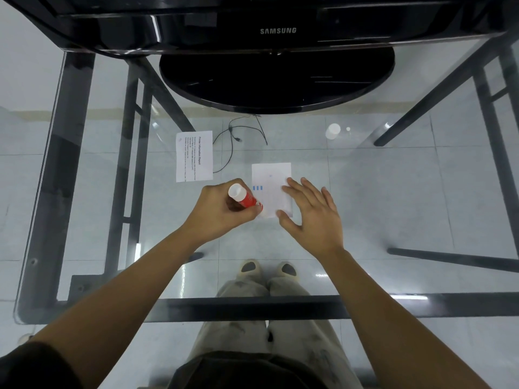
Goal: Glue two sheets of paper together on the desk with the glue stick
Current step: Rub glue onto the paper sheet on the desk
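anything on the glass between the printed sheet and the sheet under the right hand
Nothing on the glass desk between printed sheet and blank sheet; head view shows only a floor cable beneath.

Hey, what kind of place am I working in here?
Probably an office or a home workstation: a glass desk on a dark metal frame, a Samsung monitor at its far edge, and a printed printer report lying on the glass.

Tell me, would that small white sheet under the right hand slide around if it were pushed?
Probably yes. The sheet lies flat on a smooth glass desk, so it would likely slip easily; that may be why the right hand rests on it. It looks thin, so likely floppy and very light when lifted.
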Demonstrator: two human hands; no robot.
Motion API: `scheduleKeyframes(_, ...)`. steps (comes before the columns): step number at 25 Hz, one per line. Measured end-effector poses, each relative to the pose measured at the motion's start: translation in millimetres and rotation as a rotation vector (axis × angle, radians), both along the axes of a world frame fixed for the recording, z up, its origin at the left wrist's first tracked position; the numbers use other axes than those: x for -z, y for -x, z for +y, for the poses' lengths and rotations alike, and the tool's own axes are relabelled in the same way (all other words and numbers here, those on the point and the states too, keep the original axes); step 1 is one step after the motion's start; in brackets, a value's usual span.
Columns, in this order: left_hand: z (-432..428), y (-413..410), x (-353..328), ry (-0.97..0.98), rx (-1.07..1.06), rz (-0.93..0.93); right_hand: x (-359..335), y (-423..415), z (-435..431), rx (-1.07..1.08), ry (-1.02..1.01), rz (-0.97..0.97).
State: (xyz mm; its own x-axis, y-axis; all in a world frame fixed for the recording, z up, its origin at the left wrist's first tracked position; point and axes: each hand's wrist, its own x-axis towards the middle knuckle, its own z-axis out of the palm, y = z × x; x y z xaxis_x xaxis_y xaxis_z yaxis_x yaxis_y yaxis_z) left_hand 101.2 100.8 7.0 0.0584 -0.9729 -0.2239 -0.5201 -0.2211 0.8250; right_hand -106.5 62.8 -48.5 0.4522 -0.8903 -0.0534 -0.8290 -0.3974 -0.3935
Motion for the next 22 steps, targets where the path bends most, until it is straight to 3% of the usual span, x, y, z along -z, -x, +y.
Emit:
scheduleKeyframes(10,-11.6,3.6,-3.5,0.079,0.06,-0.15,-0.9,-0.2,-0.3,0.002,-0.007,-0.008)
scheduleKeyframes(15,-6.6,-1.4,-8.6,0.116,-0.083,-0.021,-0.3,0.0,-0.3,-0.001,0.005,-0.005)
scheduleKeyframes(19,-2.7,7.2,-6.5,0.122,0.11,-0.143,-1.4,-0.7,-0.2,0.002,-0.003,-0.007)
scheduleKeyframes(22,-6.8,2.5,-6.3,0.14,0.124,-0.208,-1.0,-0.8,-0.3,0.008,-0.006,-0.016)
